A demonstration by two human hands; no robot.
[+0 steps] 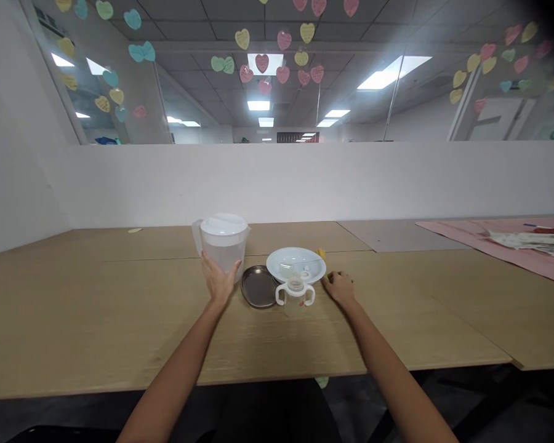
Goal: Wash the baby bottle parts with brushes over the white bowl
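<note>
A translucent plastic pitcher (224,246) with a white lid stands on the table, its handle at the left. My left hand (220,280) clasps its lower body, fingers on the left and thumb on the right. My right hand (340,287) rests palm down by the right rim of a pale plate (277,259), fingers curled; whatever is under them is hidden. On the plate lies a clear piece with a small white part (305,272). In front stands a clear cup (295,301) with two white handles. A dark metal dish (258,288) sits between pitcher and cup.
A small yellow object (321,253) shows behind the plate. Farther right, a pink cloth (457,240) carries a patterned fabric and a red item. A grey sheet (397,237) lies near the wall. The table's front edge (258,383) runs below my forearms.
</note>
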